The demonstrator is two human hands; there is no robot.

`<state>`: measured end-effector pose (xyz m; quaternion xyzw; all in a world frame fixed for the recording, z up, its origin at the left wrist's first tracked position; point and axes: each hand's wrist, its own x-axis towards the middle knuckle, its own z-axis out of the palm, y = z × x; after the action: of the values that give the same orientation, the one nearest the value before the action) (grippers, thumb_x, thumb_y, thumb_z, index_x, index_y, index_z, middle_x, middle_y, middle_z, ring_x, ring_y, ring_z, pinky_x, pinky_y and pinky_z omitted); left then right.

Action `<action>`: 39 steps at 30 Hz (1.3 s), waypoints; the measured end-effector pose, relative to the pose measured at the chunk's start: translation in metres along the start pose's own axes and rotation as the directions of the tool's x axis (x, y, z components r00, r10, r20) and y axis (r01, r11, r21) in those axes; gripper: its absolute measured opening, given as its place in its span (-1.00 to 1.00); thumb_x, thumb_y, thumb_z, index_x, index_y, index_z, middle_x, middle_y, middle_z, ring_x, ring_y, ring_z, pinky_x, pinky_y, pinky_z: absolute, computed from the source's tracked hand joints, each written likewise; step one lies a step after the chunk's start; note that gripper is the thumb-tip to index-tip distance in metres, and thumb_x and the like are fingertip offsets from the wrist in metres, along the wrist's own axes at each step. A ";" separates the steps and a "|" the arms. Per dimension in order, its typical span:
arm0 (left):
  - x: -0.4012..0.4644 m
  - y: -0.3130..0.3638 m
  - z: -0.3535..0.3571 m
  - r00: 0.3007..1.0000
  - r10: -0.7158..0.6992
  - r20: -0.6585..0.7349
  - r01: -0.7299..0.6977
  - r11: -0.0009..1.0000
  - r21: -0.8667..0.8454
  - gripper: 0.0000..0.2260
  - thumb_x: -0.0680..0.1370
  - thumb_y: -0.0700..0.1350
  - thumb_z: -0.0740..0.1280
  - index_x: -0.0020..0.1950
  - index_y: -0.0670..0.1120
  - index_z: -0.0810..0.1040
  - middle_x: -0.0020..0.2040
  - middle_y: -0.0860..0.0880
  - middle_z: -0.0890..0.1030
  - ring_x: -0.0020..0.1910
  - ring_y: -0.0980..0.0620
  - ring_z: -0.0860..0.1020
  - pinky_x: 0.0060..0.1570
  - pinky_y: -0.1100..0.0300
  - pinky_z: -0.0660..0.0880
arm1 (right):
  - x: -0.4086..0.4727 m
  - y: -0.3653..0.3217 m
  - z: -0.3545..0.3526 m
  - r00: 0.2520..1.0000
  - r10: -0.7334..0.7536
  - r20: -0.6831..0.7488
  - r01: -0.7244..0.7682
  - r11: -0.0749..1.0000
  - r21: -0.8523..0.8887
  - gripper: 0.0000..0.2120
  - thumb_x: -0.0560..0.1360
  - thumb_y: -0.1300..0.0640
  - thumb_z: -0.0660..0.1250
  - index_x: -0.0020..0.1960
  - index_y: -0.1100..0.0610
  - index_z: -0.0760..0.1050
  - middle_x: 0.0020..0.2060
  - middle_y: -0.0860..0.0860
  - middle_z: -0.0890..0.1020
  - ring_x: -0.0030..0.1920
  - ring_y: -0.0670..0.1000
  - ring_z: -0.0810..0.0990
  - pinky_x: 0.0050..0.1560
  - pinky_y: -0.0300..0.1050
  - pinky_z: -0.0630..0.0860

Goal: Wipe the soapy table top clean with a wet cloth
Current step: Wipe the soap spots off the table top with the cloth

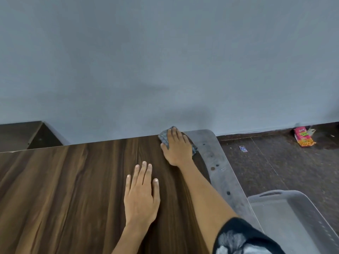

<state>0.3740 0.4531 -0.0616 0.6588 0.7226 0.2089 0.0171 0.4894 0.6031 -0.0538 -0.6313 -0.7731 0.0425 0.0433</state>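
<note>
A dark wood-grain table top (64,189) fills the lower left. At its far right corner, against the wall, my right hand (177,148) presses flat with straight fingers on a grey cloth (164,137); the cloth shows beyond the fingertips and at the hand's right side. My left hand (141,193) rests flat on the table nearer to me, fingers straight and slightly spread, holding nothing. No soap suds are clearly visible on the wood.
A grey side panel (218,162) with screw holes borders the table's right edge. A grey plastic tub (293,213) stands on the floor at lower right. A pink snack packet (303,137) and a small wrapper (243,149) lie on the dark floor. A grey wall is right behind.
</note>
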 end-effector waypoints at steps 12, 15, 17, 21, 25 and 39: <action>0.011 -0.003 0.013 0.999 -0.032 -0.036 0.031 0.999 -0.042 -0.52 0.58 0.08 -0.02 0.37 -0.14 0.38 0.37 -0.07 0.40 0.39 0.01 0.24 0.36 -0.03 0.16 | -0.046 0.077 -0.008 0.999 0.050 -0.017 -0.050 0.999 -0.019 -0.41 0.61 -0.13 -0.16 0.54 0.16 -0.07 0.52 0.05 0.02 0.51 0.01 0.00 0.46 -0.03 -0.04; 0.008 -0.005 0.010 0.999 -0.034 -0.036 0.033 0.999 -0.026 -0.52 0.58 0.07 -0.02 0.37 -0.15 0.38 0.38 -0.07 0.40 0.40 0.00 0.24 0.37 -0.02 0.16 | 0.005 0.052 -0.003 0.998 0.055 0.004 -0.055 0.998 -0.004 -0.40 0.62 -0.14 -0.12 0.53 0.17 -0.08 0.52 0.09 0.03 0.51 0.04 -0.02 0.48 -0.01 -0.05; 0.004 -0.007 0.008 0.998 -0.043 -0.035 0.042 0.999 -0.019 -0.53 0.58 0.06 -0.02 0.38 -0.14 0.37 0.39 -0.07 0.39 0.41 0.00 0.24 0.38 -0.02 0.16 | 0.008 0.024 0.001 1.000 -0.024 0.005 0.024 1.000 0.006 -0.41 0.62 -0.13 -0.11 0.53 0.16 -0.05 0.52 0.09 0.05 0.51 0.03 0.00 0.47 -0.01 -0.05; -0.005 -0.008 0.005 0.998 -0.053 -0.017 0.053 0.998 -0.016 -0.51 0.58 0.07 -0.04 0.39 -0.14 0.35 0.40 -0.07 0.37 0.42 0.00 0.23 0.38 -0.03 0.16 | -0.070 0.002 -0.003 0.959 -0.285 -0.003 0.285 0.958 0.037 -0.47 0.63 -0.10 -0.09 0.52 0.13 0.04 0.50 0.04 0.13 0.50 -0.01 0.07 0.45 -0.05 -0.06; -0.017 -0.012 -0.001 0.998 -0.060 -0.014 0.059 0.998 -0.022 -0.51 0.57 0.06 -0.03 0.38 -0.15 0.36 0.39 -0.09 0.39 0.42 -0.02 0.25 0.38 -0.05 0.16 | -0.163 0.049 -0.007 0.974 -0.223 -0.049 0.225 0.973 0.044 -0.48 0.58 -0.11 -0.01 0.45 0.10 0.27 0.41 -0.04 0.36 0.42 -0.06 0.28 0.42 -0.09 0.12; -0.051 -0.017 -0.018 0.993 -0.057 0.105 0.054 0.998 0.030 -0.43 0.55 0.15 -0.12 0.49 -0.11 0.15 0.50 -0.06 0.16 0.49 -0.02 0.05 0.43 -0.04 0.02 | -0.274 0.020 -0.006 0.969 -0.246 -0.003 0.246 0.967 0.068 -0.51 0.60 -0.12 -0.04 0.46 0.07 0.24 0.42 -0.04 0.33 0.44 -0.06 0.24 0.41 -0.06 0.12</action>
<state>0.3592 0.3990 -0.0636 0.6488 0.7414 0.1635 0.0523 0.5639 0.3390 -0.0542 -0.5287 -0.8437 0.0645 0.0676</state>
